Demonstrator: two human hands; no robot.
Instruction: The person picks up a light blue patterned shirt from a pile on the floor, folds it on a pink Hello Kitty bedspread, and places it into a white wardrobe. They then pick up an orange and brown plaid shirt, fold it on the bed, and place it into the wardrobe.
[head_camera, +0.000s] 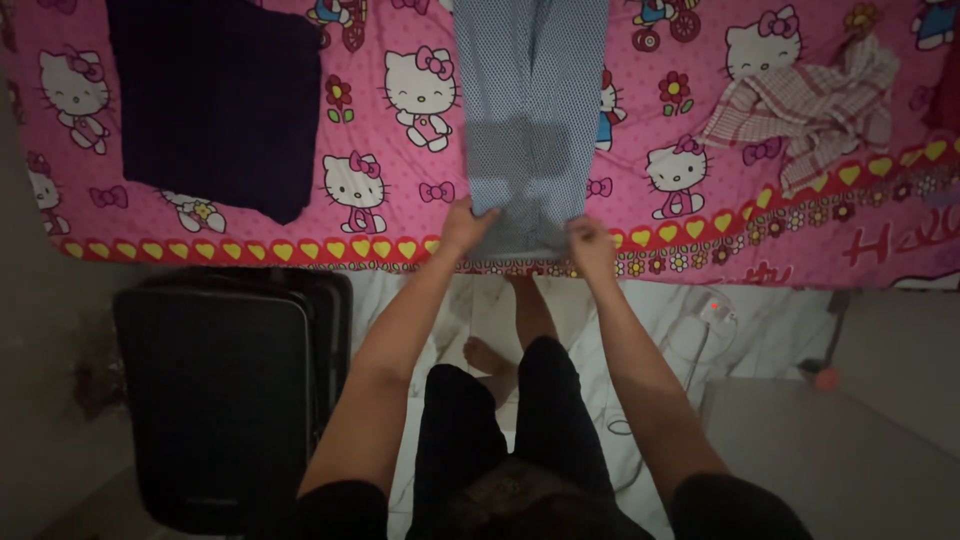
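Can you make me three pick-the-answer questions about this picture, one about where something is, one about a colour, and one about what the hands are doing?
1. Where is the dark folded cloth?
A. On the bed, off to the left of the trousers
B. On the floor by the suitcase
C. On top of the trousers

2. What colour is the bedsheet mostly?
A. Green
B. Pink
C. White

3. What are the left hand and right hand doing?
A. Both rest flat on the suitcase
B. Both hang free in the air
C. Both grip the near end of the blue trousers

Answers:
1. A, the dark cloth lies on the sheet, left of the trousers and apart from them.
2. B, the sheet is pink with cartoon cats and a red border of yellow hearts.
3. C, each hand pinches one corner of the trousers at the bed's edge.
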